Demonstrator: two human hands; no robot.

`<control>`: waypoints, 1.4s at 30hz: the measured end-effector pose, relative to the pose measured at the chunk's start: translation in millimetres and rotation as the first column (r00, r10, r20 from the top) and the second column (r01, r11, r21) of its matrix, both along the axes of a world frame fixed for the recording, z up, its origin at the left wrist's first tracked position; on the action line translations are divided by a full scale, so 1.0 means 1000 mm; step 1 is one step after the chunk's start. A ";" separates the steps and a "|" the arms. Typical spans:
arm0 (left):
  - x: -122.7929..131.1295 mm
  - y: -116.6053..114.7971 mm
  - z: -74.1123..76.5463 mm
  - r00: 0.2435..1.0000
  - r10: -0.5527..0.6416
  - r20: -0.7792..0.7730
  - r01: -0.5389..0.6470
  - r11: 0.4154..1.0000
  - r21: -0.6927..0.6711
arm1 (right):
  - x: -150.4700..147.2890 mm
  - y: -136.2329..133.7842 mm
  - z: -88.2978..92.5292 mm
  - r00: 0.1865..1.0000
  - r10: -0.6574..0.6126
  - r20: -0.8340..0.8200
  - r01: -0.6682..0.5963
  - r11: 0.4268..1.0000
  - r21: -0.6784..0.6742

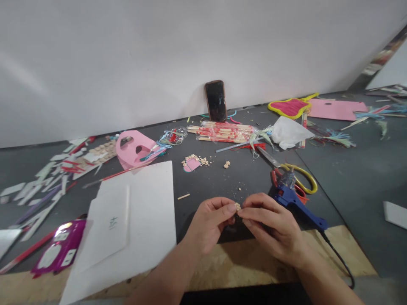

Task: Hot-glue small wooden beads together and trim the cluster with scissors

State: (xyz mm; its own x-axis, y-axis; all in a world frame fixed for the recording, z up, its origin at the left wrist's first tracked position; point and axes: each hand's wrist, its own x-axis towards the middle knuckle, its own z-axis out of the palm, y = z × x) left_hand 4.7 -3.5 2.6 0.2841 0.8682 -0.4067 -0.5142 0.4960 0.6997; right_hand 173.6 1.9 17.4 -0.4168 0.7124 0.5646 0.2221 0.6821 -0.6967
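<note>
Between my fingertips is a small cluster of pale wooden beads (pixel 238 206). My left hand (pixel 213 220) pinches it between thumb and forefinger. From the other side, the fingertips of my right hand (pixel 270 224) press together against the cluster; whether they hold a separate bead is too small to tell. A similar bead cluster (pixel 227 164) lies on the dark table beyond my hands. Left of it, loose beads (pixel 205 161) are scattered around a small pink piece (pixel 191 165). A short thin stick (pixel 183 196) rests near my left hand.
A blue glue gun (pixel 286 195) and scissors (pixel 300 176) lie right of my hands. White boards (pixel 152 237) are at left, near a purple packet (pixel 60 248). Behind stand a phone (pixel 216 101), bundled sticks (pixel 222 132) and a pink mask-shaped sheet (pixel 132 148).
</note>
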 end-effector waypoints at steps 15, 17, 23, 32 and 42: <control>0.000 -0.001 0.002 1.000 -0.004 -0.027 0.004 1.000 -0.015 | 0.001 -0.001 -0.001 0.999 -0.043 0.013 0.043 0.999 -0.021; -0.001 0.000 0.002 1.000 -0.006 -0.028 0.006 1.000 -0.012 | 0.001 -0.002 -0.002 0.998 -0.059 0.012 0.060 0.998 -0.033; -0.001 0.000 0.002 0.999 -0.034 -0.033 0.035 0.999 0.002 | 0.002 -0.002 -0.004 0.998 -0.047 0.029 0.048 0.998 -0.051; -0.001 -0.001 0.001 0.999 -0.039 -0.027 0.039 0.999 0.014 | 0.002 -0.002 -0.004 0.998 -0.040 0.047 0.043 0.998 -0.049; 0.001 -0.001 0.001 0.996 -0.059 -0.074 0.060 0.998 0.016 | -0.001 0.002 -0.009 0.986 -0.136 0.097 0.143 0.987 -0.067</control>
State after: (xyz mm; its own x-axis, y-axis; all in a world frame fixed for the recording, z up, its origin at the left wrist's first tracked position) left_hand 5.5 -4.0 3.1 0.3058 0.8581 -0.4124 -0.4311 0.5110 0.7436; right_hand 172.4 3.9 8.0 -0.3576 0.8054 0.4727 0.3766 0.5876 -0.7162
